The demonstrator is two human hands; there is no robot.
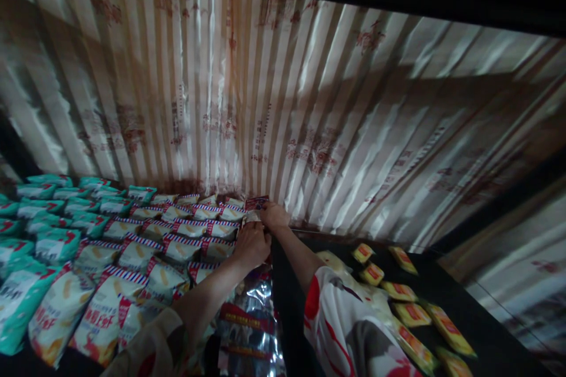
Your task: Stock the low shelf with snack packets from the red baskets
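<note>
Both my arms reach forward into a shelf bay. My right hand [273, 215] is closed in a pinch on a small dark red packet [256, 204] at the back of the shelf, against the striped foil wall. My left hand [252, 245] is curled, knuckles up, just in front of it, resting on the last column of white snack bags with red and blue striped tops [177, 247]. What its fingers hold is hidden. Below my forearms lie shiny silver bags with red labels [252, 318].
Rows of teal snack bags [48, 212] fill the left of the shelf. Small yellow and red packets [400, 291] lie on a dark surface to the right. A striped, printed foil wall [274, 106] closes the back. A dark edge runs along the top.
</note>
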